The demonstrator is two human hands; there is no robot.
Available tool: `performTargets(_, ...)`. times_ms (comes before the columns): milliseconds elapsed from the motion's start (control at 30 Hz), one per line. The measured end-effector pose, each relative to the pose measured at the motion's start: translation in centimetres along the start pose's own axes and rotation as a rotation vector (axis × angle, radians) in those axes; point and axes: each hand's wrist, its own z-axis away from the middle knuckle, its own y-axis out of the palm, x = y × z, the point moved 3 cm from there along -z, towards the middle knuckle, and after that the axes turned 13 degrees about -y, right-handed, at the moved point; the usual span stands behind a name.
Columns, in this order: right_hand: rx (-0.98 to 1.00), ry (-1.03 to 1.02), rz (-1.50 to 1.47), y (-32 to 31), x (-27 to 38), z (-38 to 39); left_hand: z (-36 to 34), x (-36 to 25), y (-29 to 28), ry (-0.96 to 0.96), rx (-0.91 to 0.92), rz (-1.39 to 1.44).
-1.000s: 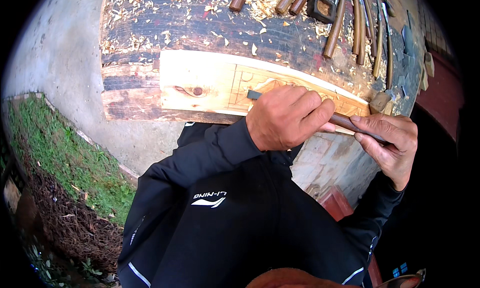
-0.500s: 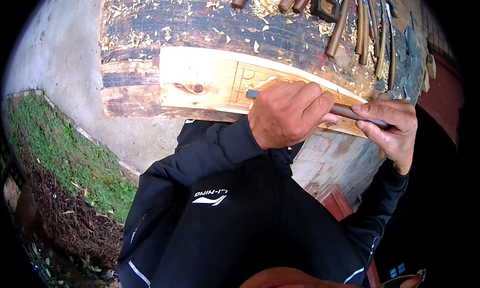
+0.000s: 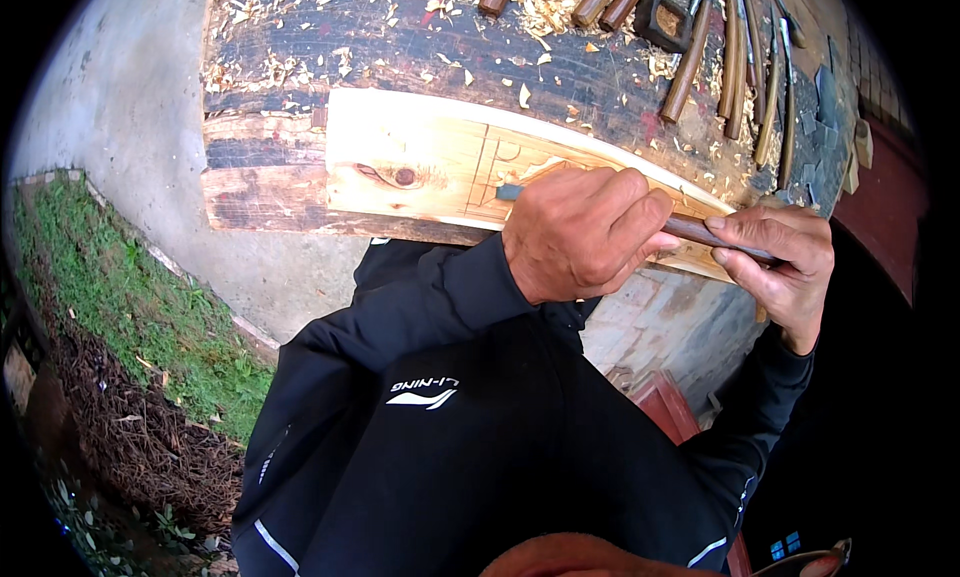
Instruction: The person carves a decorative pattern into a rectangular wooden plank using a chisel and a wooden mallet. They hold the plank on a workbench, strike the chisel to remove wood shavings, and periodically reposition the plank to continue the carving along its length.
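A pale wooden board (image 3: 425, 137) lies along the near edge of the workbench, with a knot near its left end and pencil lines drawn across its middle. A carved hollow shows just past my left hand (image 3: 590, 227), which wraps round the front part of a wood carving chisel (image 3: 705, 233). The flat steel blade points left and rests close to the pencil lines; whether its edge bites into the wood I cannot tell. Toward the right, my right hand (image 3: 785, 262) grips the rear of the brown handle between thumb and fingers.
Wood shavings (image 3: 550, 7) litter the dark, worn workbench (image 3: 380, 47). At the back right lie several chisels with wooden handles (image 3: 688, 77) and a dark square block (image 3: 664, 22) with a hollow. Concrete ground (image 3: 120, 97) and a grass strip (image 3: 130, 277) lie left of the bench.
The whole view has shifted slightly, so the bench and board sit a little further right. Both hands keep the same hold on the chisel, with hardly any movement along the board.
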Motion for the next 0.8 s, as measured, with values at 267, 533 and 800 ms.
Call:
performTargets(267,-0.004,-0.027,0.02,0.1,0.2,-0.3,-0.1,0.0,-0.2,0.001,-0.011,0.023)
performTargets(533,-0.018,-0.02,0.022,0.4,0.7,-0.5,0.0,0.1,-0.3,0.02,-0.019,0.037)
performTargets(800,0.002,-0.038,0.08,0.8,1.1,-0.8,0.3,0.2,-0.5,0.014,-0.043,0.015)
